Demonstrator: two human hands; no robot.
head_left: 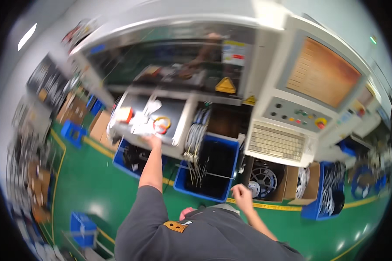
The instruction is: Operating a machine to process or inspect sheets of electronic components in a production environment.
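My left arm stretches forward to a shelf (180, 126) on the front of a large pale machine (265, 65). My left hand (151, 140) is at the shelf's near edge, beside a blurred heap of white scraps (141, 124). Its fingers are smeared, so I cannot tell whether it holds anything. Close by on the shelf are a roll of yellow and red tape (162, 124) and a small orange-red and white item (124, 115). My right hand (243, 196) hangs low before my body, its fingers curled with nothing visible in them, near a white reel (254, 189).
Cables or feeder strips (197, 135) hang over a blue bin (236, 165). To the right are a keyboard (276, 142), a screen (324, 71) and a carton of reels (279, 195). A blue crate (83, 228) stands behind left on the green floor (130, 191).
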